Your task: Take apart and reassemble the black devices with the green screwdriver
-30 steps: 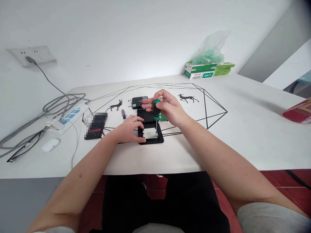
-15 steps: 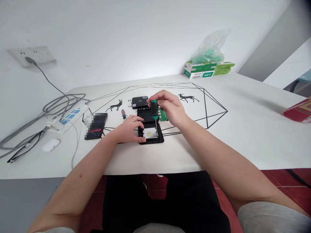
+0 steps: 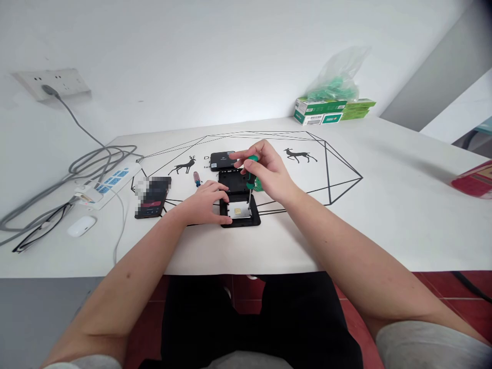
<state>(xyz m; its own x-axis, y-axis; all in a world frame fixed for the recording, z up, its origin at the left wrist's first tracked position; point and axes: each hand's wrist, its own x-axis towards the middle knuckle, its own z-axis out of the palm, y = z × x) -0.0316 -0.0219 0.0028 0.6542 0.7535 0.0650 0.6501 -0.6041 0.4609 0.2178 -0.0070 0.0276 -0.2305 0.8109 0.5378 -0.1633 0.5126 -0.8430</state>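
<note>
White laminate-look table [image 3: 384,225], printed black lines. Right hand [image 3: 271,171] at 1 o'clock of the black rectangular plastic casing [image 3: 251,222], narrow grip, holding a green-and-black-handled screwdriver [image 3: 251,183]. Left hand [image 3: 203,205] at 9 o'clock, thumb and fingers wide, touching casing. Screwdriver tip at 3 o'clock edge of the silver metal plate [image 3: 244,211] inside.
</note>
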